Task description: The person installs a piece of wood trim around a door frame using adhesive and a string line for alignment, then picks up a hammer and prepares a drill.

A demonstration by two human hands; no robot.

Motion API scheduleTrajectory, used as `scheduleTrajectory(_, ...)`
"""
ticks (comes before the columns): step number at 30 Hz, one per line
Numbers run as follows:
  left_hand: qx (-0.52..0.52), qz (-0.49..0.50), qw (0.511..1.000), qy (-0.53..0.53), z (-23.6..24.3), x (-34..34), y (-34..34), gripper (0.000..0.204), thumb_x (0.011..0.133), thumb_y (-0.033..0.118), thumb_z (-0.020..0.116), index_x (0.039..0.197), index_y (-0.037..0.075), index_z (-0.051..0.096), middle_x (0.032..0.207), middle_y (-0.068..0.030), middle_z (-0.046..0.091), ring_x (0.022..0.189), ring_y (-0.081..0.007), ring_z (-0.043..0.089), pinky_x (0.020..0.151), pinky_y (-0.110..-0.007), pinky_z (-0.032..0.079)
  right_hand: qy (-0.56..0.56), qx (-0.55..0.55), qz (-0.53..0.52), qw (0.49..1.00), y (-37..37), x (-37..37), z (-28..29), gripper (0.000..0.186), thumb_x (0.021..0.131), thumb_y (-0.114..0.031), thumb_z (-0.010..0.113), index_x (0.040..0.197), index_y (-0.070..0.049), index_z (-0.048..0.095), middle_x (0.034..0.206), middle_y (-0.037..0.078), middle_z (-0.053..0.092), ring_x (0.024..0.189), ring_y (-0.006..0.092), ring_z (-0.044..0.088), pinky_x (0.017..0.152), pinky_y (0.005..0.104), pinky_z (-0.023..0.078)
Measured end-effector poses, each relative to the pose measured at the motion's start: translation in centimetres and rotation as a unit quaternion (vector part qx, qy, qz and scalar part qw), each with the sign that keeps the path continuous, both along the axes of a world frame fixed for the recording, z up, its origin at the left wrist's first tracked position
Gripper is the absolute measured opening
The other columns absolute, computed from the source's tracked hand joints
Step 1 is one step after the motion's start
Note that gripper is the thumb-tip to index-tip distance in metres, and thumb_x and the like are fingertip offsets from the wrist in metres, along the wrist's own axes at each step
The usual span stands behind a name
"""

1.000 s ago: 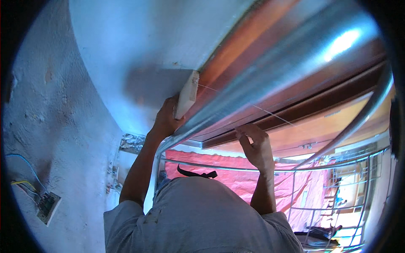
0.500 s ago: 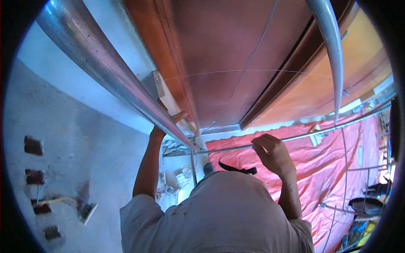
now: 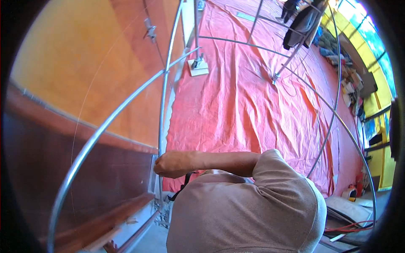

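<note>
My right arm reaches across to the left. My right hand (image 3: 171, 164) is closed around a thin metal scaffold tube (image 3: 162, 126), which runs on above and below the fist. Only a small, dark bit of my left hand (image 3: 111, 246) shows at the lower left edge, beside a pale wooden strip (image 3: 120, 227) along a brown wooden frame. Most of that hand is cut off, so its grip cannot be made out.
A curved metal tube (image 3: 101, 130) crosses before the orange wall (image 3: 93, 55) and dark brown panel (image 3: 105, 173). Red sheeting (image 3: 236, 105) covers the floor. A scaffold leg stands on a pale square board (image 3: 198, 68). Cables (image 3: 350, 227) and boards lie at the lower right.
The view has swung to the right. My right hand, loosely curled at a horizontal tube before, is now a fist around a tube. My left hand has nearly left the picture.
</note>
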State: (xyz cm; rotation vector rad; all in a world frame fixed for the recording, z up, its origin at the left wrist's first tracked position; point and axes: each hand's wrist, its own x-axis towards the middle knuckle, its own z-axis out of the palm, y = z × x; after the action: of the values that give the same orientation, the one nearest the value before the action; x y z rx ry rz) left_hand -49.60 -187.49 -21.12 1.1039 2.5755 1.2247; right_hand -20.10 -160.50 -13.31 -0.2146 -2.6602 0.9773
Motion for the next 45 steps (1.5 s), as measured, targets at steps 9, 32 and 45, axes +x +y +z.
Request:
scheduleTrajectory(9,-0.351,-0.360,0.766,-0.400,-9.7,18.6,13.7,0.077,0.090,0.037,0.072,0.146,-0.005,0.039,0.135,-0.0207,0.056,0.120,-0.0293,0.058,0.102,-0.038,0.047,-0.078,0.065,-0.082,0.991,11.5,16.6,-5.8,0.015,0.089,-0.015,0.060,0.080,-0.003,0.062,0.085,0.017,0.066,0.084,0.0350,0.067,0.076,0.0464,0.054)
scheduleTrajectory(32,-0.300,-0.511,0.670,-0.447,-18.6,30.2,60.8,0.051,0.104,0.030,0.056,0.143,-0.003,0.051,0.132,-0.0100,0.062,0.116,-0.0200,0.060,0.103,-0.036,0.047,-0.017,0.011,-0.537,0.843,52.1,45.1,11.4,0.018,0.089,-0.007,0.065,0.105,-0.002,0.071,0.106,0.016,0.071,0.096,0.0362,0.068,0.083,0.0425,0.054)
scheduleTrajectory(45,-0.472,-0.644,0.539,-0.270,-13.3,45.5,89.6,0.035,0.098,0.021,0.063,0.120,-0.006,0.062,0.107,-0.0090,0.068,0.100,-0.0210,0.062,0.091,-0.037,0.050,0.268,0.050,-0.708,0.651,82.6,69.8,10.3,0.057,0.098,-0.035,0.068,0.136,0.006,0.056,0.126,0.020,0.066,0.110,0.0237,0.064,0.098,0.0350,0.049)
